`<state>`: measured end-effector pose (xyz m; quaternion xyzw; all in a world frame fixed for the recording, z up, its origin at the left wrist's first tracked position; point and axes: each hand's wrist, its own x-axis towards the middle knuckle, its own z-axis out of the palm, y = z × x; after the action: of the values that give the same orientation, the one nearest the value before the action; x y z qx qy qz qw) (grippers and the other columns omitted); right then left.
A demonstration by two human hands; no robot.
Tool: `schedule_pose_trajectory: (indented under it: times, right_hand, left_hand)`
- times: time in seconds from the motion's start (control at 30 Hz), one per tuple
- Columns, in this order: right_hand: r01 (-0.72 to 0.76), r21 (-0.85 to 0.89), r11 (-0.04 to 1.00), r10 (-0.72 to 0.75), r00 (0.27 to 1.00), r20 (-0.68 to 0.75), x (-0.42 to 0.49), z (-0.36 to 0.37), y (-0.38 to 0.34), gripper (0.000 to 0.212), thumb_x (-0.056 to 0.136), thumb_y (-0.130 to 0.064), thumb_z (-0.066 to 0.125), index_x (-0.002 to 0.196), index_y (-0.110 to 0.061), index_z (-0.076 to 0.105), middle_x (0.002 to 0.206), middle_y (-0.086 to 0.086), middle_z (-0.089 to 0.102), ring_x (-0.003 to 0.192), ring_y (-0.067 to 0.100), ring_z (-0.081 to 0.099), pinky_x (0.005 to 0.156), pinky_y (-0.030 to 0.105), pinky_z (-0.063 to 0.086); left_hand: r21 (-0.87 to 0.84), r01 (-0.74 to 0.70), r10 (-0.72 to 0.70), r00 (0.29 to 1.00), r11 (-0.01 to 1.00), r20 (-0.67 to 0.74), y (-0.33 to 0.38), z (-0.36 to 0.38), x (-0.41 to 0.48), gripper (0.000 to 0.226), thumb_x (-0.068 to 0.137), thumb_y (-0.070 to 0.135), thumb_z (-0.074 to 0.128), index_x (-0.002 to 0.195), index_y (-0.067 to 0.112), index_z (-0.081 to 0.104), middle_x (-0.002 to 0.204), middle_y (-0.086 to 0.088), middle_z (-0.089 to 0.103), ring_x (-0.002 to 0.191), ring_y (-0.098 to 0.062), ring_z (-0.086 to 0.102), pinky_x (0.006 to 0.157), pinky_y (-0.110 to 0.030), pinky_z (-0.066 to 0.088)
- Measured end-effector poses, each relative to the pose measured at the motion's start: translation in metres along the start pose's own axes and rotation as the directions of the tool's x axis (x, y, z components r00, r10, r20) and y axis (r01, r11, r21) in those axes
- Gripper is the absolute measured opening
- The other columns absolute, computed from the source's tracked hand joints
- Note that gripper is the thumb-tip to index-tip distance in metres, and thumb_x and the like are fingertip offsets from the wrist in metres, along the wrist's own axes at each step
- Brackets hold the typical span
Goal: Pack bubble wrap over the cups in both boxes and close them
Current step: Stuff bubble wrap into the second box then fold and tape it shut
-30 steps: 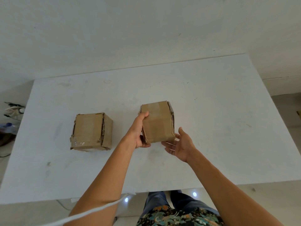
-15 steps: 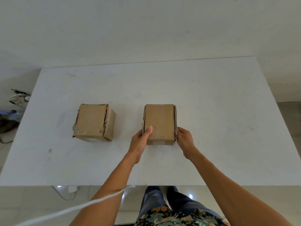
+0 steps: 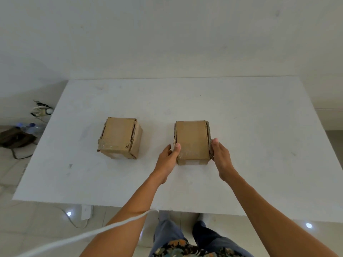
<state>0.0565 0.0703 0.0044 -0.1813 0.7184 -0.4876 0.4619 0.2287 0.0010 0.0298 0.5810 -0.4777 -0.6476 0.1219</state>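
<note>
Two small brown cardboard boxes stand closed on the white table (image 3: 241, 127). The left box (image 3: 119, 137) sits alone, with worn tape along its edges. The right box (image 3: 192, 141) rests flat on the table between my hands. My left hand (image 3: 168, 158) presses its near left side, thumb on the top edge. Against the box's near right side lies my right hand (image 3: 220, 156), fingers straight. No cups or bubble wrap can be seen; the boxes hide their contents.
A white cord (image 3: 83, 236) crosses my left forearm. On the floor left of the table lie a dark bag (image 3: 14, 138), plastic bottles (image 3: 29, 127) and a plug with cables (image 3: 41, 111). A wall stands behind the table.
One second ago the right box was tilted up in my hands; it now sits flat on the table. Both hands stay against its sides. The left box has not moved.
</note>
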Motion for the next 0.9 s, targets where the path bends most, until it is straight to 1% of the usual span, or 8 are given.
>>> schedule_pose_trajectory:
  times: [0.07,0.13,0.2,0.37,0.53,0.67,0.77,0.9]
  right_hand:
    - [0.088,-0.09,0.992,-0.088,0.996,0.009,-0.006,-0.001,-0.004,0.045,0.092,-0.057,0.043,0.097,-0.015,0.06,0.09,-0.005,0.057,0.086,0.016,0.051,0.075,0.029,0.043]
    - [0.1,-0.177,0.979,-0.089,0.994,0.07,-0.013,0.0,-0.01,0.071,0.079,-0.068,0.055,0.135,-0.024,0.047,0.122,-0.008,0.057,0.109,0.015,0.056,0.09,0.033,0.049]
    - [0.107,-0.268,0.958,-0.082,0.991,0.102,-0.02,0.006,-0.012,0.093,0.07,-0.069,0.065,0.145,-0.029,0.029,0.128,-0.008,0.052,0.114,0.017,0.056,0.093,0.036,0.051]
    - [0.059,-0.374,0.925,-0.066,0.998,-0.006,-0.029,0.028,-0.014,0.094,0.08,-0.043,0.072,0.15,-0.026,0.013,0.138,0.005,0.046,0.112,0.023,0.05,0.086,0.031,0.045]
    - [0.021,-0.366,0.93,-0.055,0.995,-0.083,-0.035,0.037,-0.012,0.096,0.079,-0.045,0.072,0.151,-0.027,0.011,0.143,0.008,0.044,0.119,0.027,0.05,0.095,0.042,0.049]
    - [0.009,-0.366,0.931,-0.039,0.996,-0.076,-0.04,0.036,-0.024,0.109,0.071,-0.053,0.076,0.151,-0.027,0.008,0.146,0.007,0.041,0.124,0.027,0.049,0.097,0.042,0.048]
    - [0.066,-0.431,0.9,-0.131,0.984,-0.122,-0.041,0.041,-0.046,0.11,0.067,-0.061,0.073,0.151,-0.028,0.01,0.151,0.004,0.037,0.13,0.025,0.046,0.102,0.044,0.045]
    - [0.247,-0.559,0.792,-0.34,0.938,-0.067,-0.041,0.054,-0.095,0.096,0.075,-0.055,0.071,0.15,-0.025,0.019,0.156,-0.001,0.028,0.14,0.021,0.033,0.11,0.042,0.036]
  left_hand:
    - [-0.036,0.007,-0.007,1.0,0.999,-0.024,0.002,-0.01,0.0,0.111,0.062,0.083,0.05,0.152,0.023,0.026,0.154,-0.002,0.037,0.137,-0.024,0.04,0.112,-0.05,0.035]
    - [-0.059,0.005,-0.006,1.0,0.998,-0.019,0.006,-0.023,0.001,0.101,0.07,0.078,0.053,0.151,0.024,0.028,0.153,-0.001,0.037,0.135,-0.025,0.043,0.111,-0.049,0.037]
    - [-0.059,-0.009,0.009,1.0,0.998,-0.001,0.008,-0.036,0.004,0.081,0.085,0.065,0.053,0.15,0.023,0.031,0.151,0.0,0.041,0.131,-0.022,0.047,0.108,-0.044,0.041]
    - [-0.067,-0.048,0.051,0.998,0.997,0.042,0.014,-0.072,0.006,0.063,0.093,0.052,0.054,0.146,0.02,0.04,0.129,0.004,0.054,0.114,-0.016,0.055,0.096,-0.034,0.047]
    - [-0.065,-0.083,0.089,0.99,0.994,0.107,0.019,-0.1,0.006,0.059,0.094,0.047,0.055,0.144,0.02,0.043,0.138,0.0,0.053,0.111,-0.015,0.055,0.091,-0.032,0.045]
    - [-0.042,-0.11,0.115,0.987,0.993,0.112,0.027,-0.113,0.004,0.058,0.093,0.046,0.057,0.143,0.019,0.045,0.129,0.003,0.056,0.111,-0.016,0.056,0.091,-0.032,0.046]
    - [-0.041,-0.152,0.156,0.983,0.987,0.1,0.041,-0.12,0.001,0.053,0.091,0.043,0.061,0.138,0.019,0.051,0.124,0.007,0.059,0.11,-0.015,0.059,0.095,-0.035,0.049]
    - [-0.066,-0.268,0.271,0.961,0.961,0.056,0.079,-0.132,-0.007,0.046,0.089,0.04,0.065,0.13,0.022,0.055,0.122,0.006,0.063,0.108,-0.013,0.062,0.09,-0.032,0.051]
